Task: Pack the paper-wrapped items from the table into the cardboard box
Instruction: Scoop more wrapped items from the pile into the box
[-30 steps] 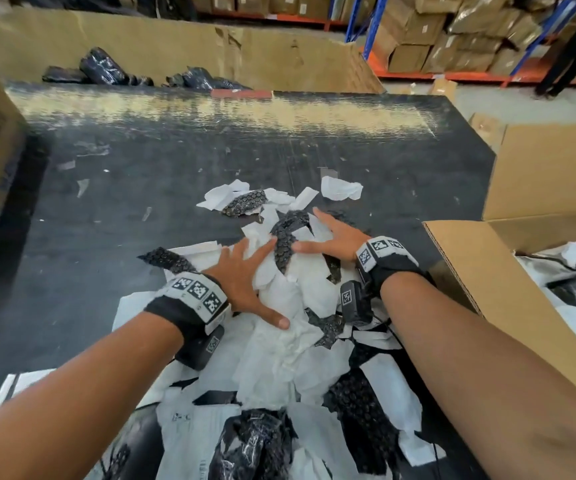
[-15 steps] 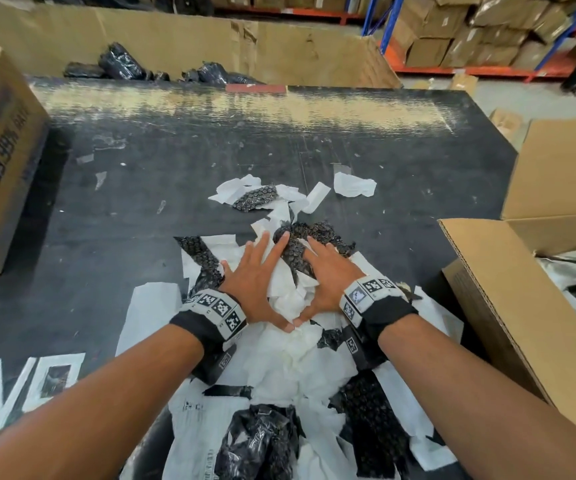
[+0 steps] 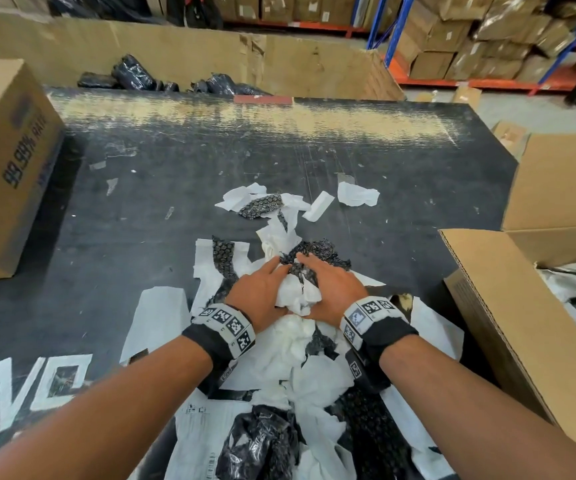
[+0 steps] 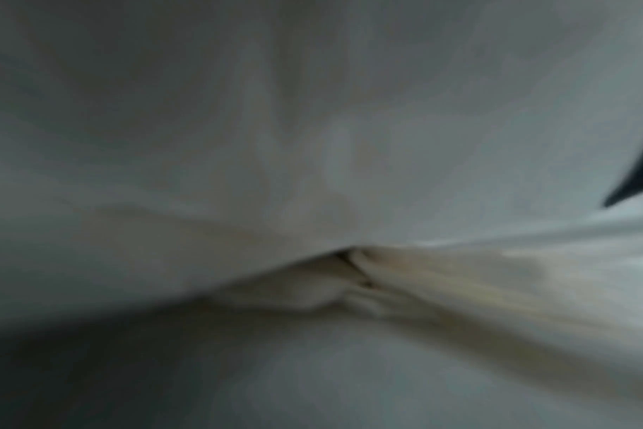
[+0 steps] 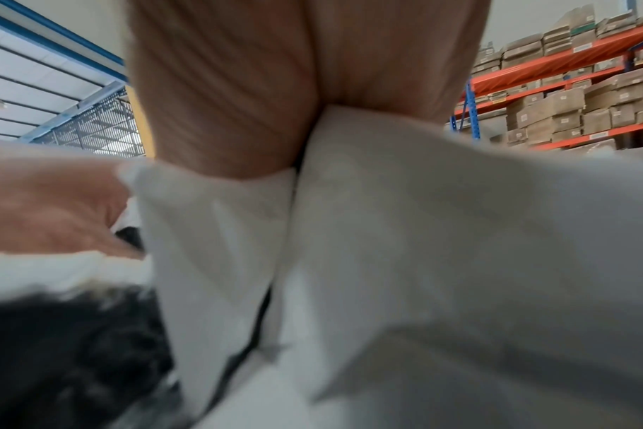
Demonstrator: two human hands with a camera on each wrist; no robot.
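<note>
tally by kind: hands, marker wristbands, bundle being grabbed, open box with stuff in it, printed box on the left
hands: 2, left hand, right hand
marker wristbands: 2, left wristband, right wristband
paper bundle both hands grip: 1
open cardboard box: 1
printed box: 1
total: 7

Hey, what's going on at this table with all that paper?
A person is packing by hand. The left hand and right hand cup a wad of white paper and black bubble wrap between them, on top of a loose pile on the black table. The open cardboard box stands at the right, already holding some wrapped pieces. More scraps lie farther out, not yet gathered.
</note>
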